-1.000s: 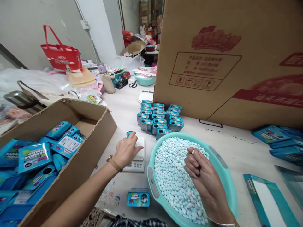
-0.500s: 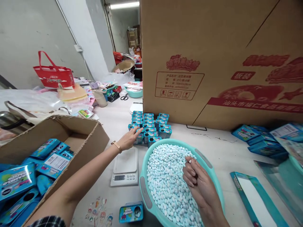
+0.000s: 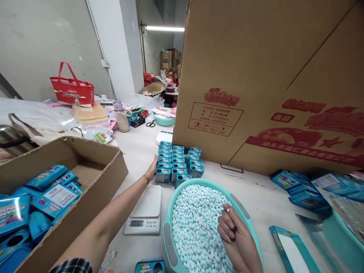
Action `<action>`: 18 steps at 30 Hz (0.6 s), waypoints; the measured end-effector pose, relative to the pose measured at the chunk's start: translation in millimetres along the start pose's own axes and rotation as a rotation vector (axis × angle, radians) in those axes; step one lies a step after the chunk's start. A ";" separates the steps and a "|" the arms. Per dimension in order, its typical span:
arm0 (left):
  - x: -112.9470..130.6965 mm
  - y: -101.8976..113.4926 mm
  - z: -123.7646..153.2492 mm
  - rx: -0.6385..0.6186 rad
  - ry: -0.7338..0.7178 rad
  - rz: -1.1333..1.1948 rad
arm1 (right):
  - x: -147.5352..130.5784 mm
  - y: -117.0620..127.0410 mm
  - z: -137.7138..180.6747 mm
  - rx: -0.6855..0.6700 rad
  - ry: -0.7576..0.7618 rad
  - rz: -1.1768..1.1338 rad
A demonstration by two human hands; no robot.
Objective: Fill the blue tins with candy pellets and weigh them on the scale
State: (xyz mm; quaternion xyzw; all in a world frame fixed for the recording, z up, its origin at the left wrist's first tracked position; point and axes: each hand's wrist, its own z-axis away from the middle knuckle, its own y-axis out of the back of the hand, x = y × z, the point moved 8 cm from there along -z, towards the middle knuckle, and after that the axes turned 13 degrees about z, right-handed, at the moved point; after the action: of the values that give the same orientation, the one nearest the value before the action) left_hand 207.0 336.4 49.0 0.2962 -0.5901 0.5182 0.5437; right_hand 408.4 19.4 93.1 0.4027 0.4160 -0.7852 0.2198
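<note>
My left hand [image 3: 152, 169] reaches forward past the small white scale [image 3: 145, 209] and presses flat against the left side of a block of blue tins [image 3: 178, 163] standing in rows on the table. My right hand [image 3: 236, 239] rests over a teal basin [image 3: 167, 242] filled with pale blue and white candies [image 3: 196, 223]. Its fingers are curled together, and a small white piece shows at the fingertips. Another blue tin [image 3: 149, 266] lies at the near table edge.
An open cardboard box [image 3: 93, 178] with blue packets sits at left. A very large cardboard carton [image 3: 256, 76] stands behind the tins. Blue packets [image 3: 298, 187] and a flat blue sleeve [image 3: 292, 250] lie at right. A red bag [image 3: 72, 89] and clutter sit far left.
My left hand left the scale, carried a tin forward to the block of tins, and now lies against the block's left side. My right hand stayed over the basin.
</note>
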 end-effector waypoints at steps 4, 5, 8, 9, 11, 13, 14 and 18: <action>23.0 21.6 15.5 0.139 -0.036 0.092 | -5.3 2.0 3.9 -0.003 -0.024 -0.020; 30.7 31.3 27.3 0.170 -0.055 0.104 | -7.1 2.8 5.0 -0.009 -0.026 -0.037; 51.6 53.0 88.4 0.152 -0.124 0.109 | -10.6 7.5 7.7 -0.003 -0.034 -0.092; 57.0 53.8 116.3 0.093 -0.150 0.095 | -10.0 9.2 8.0 0.003 -0.045 -0.111; 64.8 34.8 180.0 -0.193 -0.247 -0.111 | -6.1 10.1 7.5 -0.001 -0.081 -0.148; 54.1 22.9 239.2 -0.297 -0.258 -0.380 | -0.2 7.5 6.1 -0.014 -0.118 -0.166; 42.5 17.2 263.0 -0.335 -0.232 -0.506 | 2.7 5.1 5.4 -0.018 -0.132 -0.164; -9.2 -5.0 316.0 -0.457 -0.149 -0.753 | 9.9 -7.2 3.2 -0.023 -0.126 -0.090</action>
State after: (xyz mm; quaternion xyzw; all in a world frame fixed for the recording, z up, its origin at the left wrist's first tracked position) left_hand 108.0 37.9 82.3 0.3992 -0.5778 0.1177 0.7021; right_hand 396.4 20.6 89.6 0.3308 0.4282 -0.8131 0.2145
